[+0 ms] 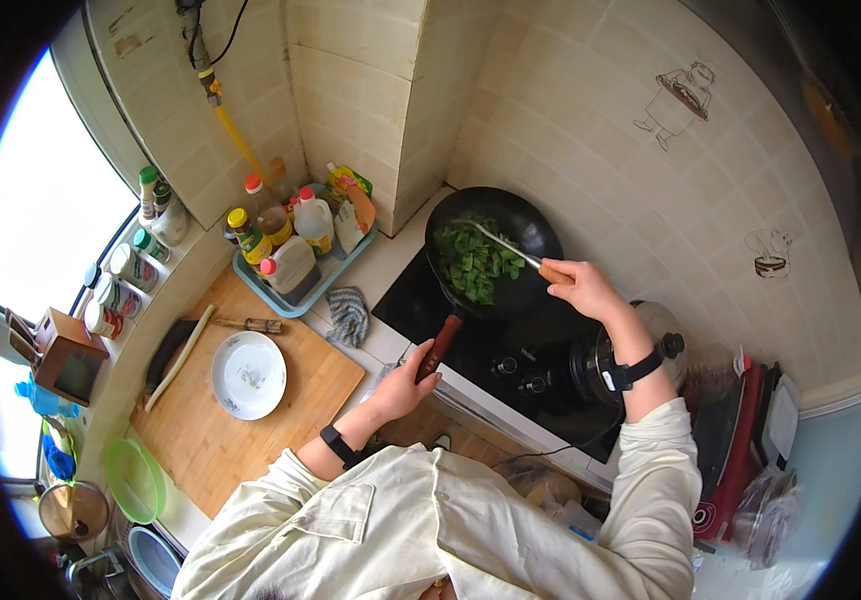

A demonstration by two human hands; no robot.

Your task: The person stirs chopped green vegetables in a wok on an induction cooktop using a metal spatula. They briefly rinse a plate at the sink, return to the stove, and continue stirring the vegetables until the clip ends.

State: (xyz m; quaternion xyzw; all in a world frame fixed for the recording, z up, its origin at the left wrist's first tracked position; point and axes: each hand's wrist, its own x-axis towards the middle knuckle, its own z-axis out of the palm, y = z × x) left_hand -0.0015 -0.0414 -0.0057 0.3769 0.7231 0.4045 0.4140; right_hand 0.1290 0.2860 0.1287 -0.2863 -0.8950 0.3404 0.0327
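My left hand (402, 386) is closed around the reddish-brown handle (441, 346) of a black wok (539, 225), which sits tilted on the black glass cooktop (415, 296). Chopped green leafy vegetables (475, 266) lie in the wok, mostly towards its left side. In my right hand (586, 289) is a metal spatula (504, 241) with a wooden handle, gripped near the top of that handle. Its metal shaft reaches down and left into the greens, and its far end is partly hidden among them.
Left of the cooktop, a wooden cutting board (310, 382) bears a white plate (249, 375). A blue tray (291, 304) of condiment bottles and a crumpled cloth (348, 316) lie behind it. Close to my right forearm stands a lidded pot (644, 330). Tiled walls (588, 142) rise behind the wok.
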